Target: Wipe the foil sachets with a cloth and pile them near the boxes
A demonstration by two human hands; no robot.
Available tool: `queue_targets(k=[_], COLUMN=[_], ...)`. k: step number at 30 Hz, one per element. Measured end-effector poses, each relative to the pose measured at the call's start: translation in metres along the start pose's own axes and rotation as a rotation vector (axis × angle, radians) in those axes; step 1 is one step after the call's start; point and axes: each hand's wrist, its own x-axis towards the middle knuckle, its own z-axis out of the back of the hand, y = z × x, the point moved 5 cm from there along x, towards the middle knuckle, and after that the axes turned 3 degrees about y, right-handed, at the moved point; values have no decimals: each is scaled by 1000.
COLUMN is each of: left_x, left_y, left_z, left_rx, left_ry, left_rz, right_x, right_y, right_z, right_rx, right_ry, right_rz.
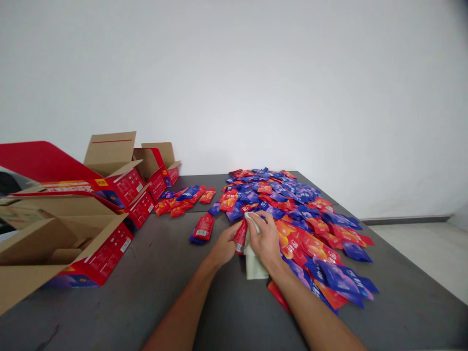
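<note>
My left hand (224, 247) pinches the left edge of a red packet (240, 237) held upright over the table. Against the packet's right side, my right hand (266, 240) grips a pale green cloth (255, 263), which hangs down below the fingers. The cloth covers part of the packet. Just right of my hands spreads a large pile of red and blue packets (292, 195). To the left lies a red packet (204, 227) on top of a blue one.
Open red cardboard boxes (106, 253) line the left side of the dark table (157, 273). A smaller heap of red and blue packets (183, 200) lies between the boxes and the large pile. A white wall stands behind.
</note>
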Motion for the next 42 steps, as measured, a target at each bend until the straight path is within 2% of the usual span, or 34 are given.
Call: queue_targets(k=[2, 7, 10, 14, 18, 22, 25, 28, 33, 37, 40, 42], left_x=[0, -3, -4, -6, -7, -6, -8, -15, -24, -23, -17, -16], left_y=[1, 11, 15, 14, 12, 16, 17, 14, 5, 1, 12, 21], left_z=[3, 21, 30, 35, 36, 44, 54, 63, 66, 61, 51, 49], left_rx=[-30, -166, -203, -122, 3, 215, 539, 876, 1234, 1425, 1409, 1389], left_ry=[-46, -259, -368, -470, -478, -487, -541, -608, -580, -572, -360, -236], left_rz=[-7, 9, 13, 56, 166, 157, 167, 241, 418, 399, 329, 341], right_x=[-3, -17, -21, -16, -9, -14, -23, -26, -23, -19, -16, -15], right_y=[0, 4, 8, 3, -6, -11, -12, -15, -17, -21, -25, -26], right_z=[-6, -31, -38, -31, -20, -31, -45, -50, -48, -44, -41, -40], right_rx=[-7, 0, 14, -4, -49, -44, -34, -47, -75, -96, -108, -110], right_ry=[39, 217, 280, 229, 142, 252, 370, 397, 383, 339, 295, 281], right_rz=[18, 56, 66, 27, -18, -14, -10, -36, -69, -77, -72, -64])
